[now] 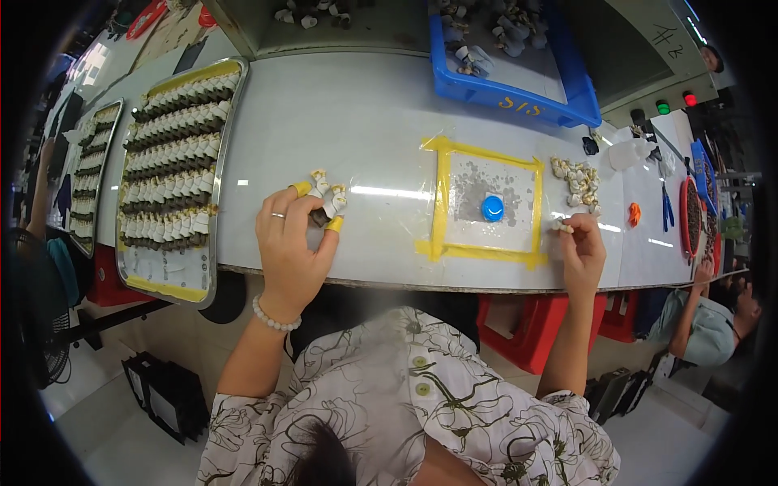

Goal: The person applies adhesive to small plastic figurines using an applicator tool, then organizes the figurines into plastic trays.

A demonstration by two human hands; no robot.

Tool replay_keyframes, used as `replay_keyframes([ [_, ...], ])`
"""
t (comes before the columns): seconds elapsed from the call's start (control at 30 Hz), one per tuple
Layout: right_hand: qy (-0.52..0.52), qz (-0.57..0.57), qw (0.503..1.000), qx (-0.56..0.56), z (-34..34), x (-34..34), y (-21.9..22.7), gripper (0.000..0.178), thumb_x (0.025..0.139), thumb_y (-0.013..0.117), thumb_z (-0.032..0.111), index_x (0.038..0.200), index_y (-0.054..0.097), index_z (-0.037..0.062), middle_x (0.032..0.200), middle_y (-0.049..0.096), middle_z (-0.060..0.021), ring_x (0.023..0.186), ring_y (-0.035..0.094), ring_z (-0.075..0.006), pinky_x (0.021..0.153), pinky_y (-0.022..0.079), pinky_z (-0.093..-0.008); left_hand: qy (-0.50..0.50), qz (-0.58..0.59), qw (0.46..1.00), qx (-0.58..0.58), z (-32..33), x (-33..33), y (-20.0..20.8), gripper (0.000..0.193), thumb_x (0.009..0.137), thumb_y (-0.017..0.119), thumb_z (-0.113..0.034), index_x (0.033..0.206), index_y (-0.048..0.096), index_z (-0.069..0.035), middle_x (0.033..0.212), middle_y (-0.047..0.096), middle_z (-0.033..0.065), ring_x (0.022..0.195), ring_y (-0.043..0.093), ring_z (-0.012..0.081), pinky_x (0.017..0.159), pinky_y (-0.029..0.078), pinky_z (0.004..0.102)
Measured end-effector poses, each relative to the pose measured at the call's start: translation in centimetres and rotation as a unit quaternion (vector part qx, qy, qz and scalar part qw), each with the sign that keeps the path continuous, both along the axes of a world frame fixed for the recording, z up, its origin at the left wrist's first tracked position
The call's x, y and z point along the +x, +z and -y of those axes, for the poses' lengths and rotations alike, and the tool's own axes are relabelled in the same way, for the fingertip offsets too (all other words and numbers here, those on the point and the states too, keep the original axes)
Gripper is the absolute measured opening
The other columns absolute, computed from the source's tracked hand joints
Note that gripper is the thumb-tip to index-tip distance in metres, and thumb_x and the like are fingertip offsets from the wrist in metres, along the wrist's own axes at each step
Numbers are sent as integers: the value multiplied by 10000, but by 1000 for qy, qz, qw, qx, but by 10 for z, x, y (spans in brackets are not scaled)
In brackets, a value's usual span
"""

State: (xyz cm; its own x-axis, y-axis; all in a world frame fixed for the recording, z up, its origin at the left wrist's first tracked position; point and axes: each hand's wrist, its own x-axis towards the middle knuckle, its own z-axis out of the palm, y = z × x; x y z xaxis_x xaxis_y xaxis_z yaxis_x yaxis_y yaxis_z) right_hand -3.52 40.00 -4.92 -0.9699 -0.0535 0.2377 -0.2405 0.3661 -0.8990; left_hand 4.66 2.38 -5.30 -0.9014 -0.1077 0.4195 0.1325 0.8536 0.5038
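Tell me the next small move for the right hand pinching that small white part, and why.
Probably carry it left to the left hand, which already grips a cluster of small white-and-dark parts. The right hand pinches one small white part just below the loose pile of pale parts, apart from the cluster.

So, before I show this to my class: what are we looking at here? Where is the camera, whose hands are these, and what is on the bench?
The camera sits on a person's head and looks down, so the picture bends at its edges. The forearms coming from below are that person's own. The left hand, with yellow fingertip covers, holds several small white-and-dark parts on the grey bench. The right hand pinches one small part beside a loose pile of small pale parts. Between the hands, a yellow tape square frames a blue round cap. Left of them, a metal tray holds neat rows of such parts; a blue bin stands further back. Another person sits at the right.
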Motion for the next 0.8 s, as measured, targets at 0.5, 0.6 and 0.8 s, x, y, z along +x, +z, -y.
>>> replay_keyframes([
  [0.5, -8, -25, 987, 157, 14, 11, 10, 212, 663, 718, -2, 849, 617, 4, 812, 604, -81, 745, 571, -193, 668, 457, -290, -4, 19, 998, -58, 47, -203, 64, 382, 762, 645, -282, 985, 578, 20, 913, 618, 210, 794, 609, 328, 713, 488, 389],
  [0.6, 16, -43, 974, 220, 23, 9, 22, 277, 674, 714, 12, 943, 645, -2, 804, 617, -98, 718, 577, -217, 642, 470, -300, 27, 40, 994, -97, 58, -251, 39, 360, 772, 631, -300, 954, 598, 9, 910, 620, 218, 834, 607, 351, 725, 492, 403],
  [0.8, 27, -53, 964, 261, 17, 7, 26, 225, 689, 698, 14, 907, 648, 0, 842, 611, -100, 725, 582, -227, 628, 481, -301, 54, 3, 986, -156, 63, -293, -4, 348, 778, 621, -303, 951, 614, -1, 877, 629, 205, 820, 605, 379, 738, 495, 418],
])
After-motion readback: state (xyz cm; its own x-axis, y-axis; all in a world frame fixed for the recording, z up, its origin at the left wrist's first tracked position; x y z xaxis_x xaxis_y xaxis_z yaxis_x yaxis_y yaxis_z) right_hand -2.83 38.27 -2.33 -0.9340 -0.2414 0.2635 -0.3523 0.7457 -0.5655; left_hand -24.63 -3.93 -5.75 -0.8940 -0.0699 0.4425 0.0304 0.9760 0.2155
